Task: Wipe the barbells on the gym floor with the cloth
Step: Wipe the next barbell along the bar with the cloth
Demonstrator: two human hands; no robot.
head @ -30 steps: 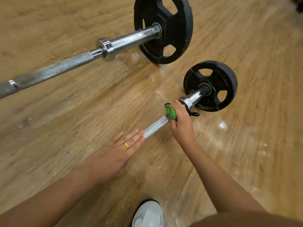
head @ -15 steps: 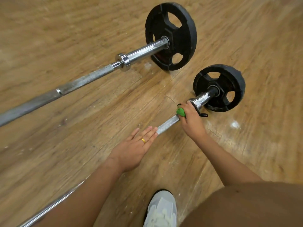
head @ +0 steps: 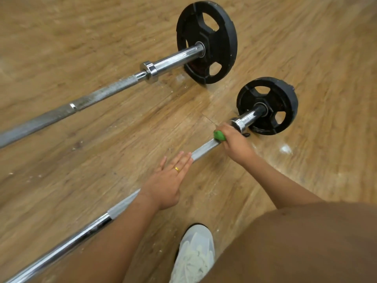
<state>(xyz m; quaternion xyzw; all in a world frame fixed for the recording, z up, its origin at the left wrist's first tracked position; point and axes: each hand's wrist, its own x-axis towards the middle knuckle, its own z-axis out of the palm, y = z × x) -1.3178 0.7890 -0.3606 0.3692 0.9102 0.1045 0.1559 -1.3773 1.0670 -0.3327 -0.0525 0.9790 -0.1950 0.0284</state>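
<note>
Floor [head: 81, 48]: tan-brown wood-grain planks, filling the whole view.
Plank seam [head: 206, 117]: thin dark joint, mid-floor.
White patch [head: 285, 149]: glossy pale spot right of seam.
Specks [head: 10, 173]: pale flecks, far left of seam.

Green cloth [head: 219, 135], black plates [head: 206, 41] (both barbells), silver knurled bars [head: 106, 94], tan wood-grain floor [head: 81, 160].

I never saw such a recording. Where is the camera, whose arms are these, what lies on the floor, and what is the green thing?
There is no machine. A camera worn on a person's head looks down at their own arms. Two barbells lie on the wooden floor: the far barbell with a large black plate and the near barbell with a small black plate. The right hand grips a green cloth against the near barbell, close to that plate. The left hand rests flat on the same bar.
</note>
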